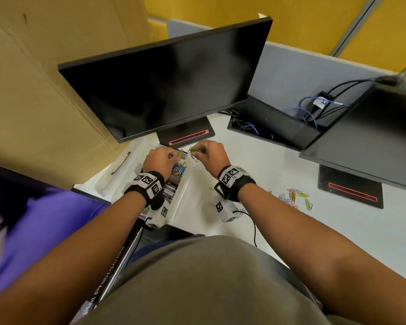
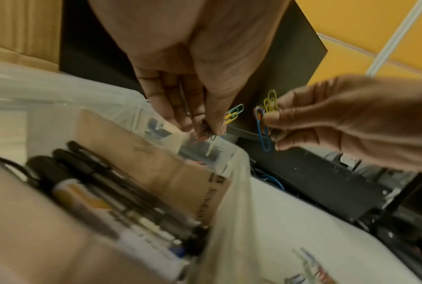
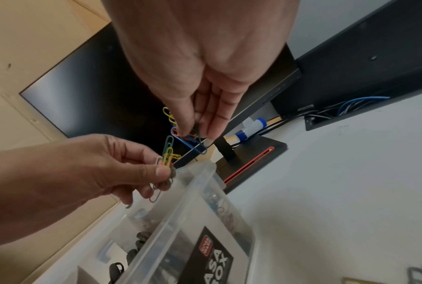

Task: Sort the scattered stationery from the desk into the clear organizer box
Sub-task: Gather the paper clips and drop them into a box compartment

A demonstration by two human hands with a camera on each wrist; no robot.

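Both hands hover over the far end of the clear organizer box (image 1: 182, 195), each pinching coloured paper clips. My left hand (image 1: 161, 158) pinches a small bunch of yellow, green and dark clips (image 2: 232, 115) above the box's far corner. My right hand (image 1: 209, 153) pinches another bunch with a long blue clip (image 2: 262, 130) and yellow ones, just right of the left hand. Inside the box lie a heap of coloured clips (image 1: 179, 169), and pens and markers (image 2: 103, 184) beside a cardboard divider (image 2: 142, 153). More clips (image 1: 295, 195) lie scattered on the white desk (image 1: 279, 160) to the right.
A black monitor (image 1: 164, 83) stands just behind the hands, its base (image 1: 185, 136) touching the box's far end. A second monitor (image 1: 373, 137) and a cable tray (image 1: 274, 127) sit at the right. A cardboard box (image 1: 45, 90) rises at the left.
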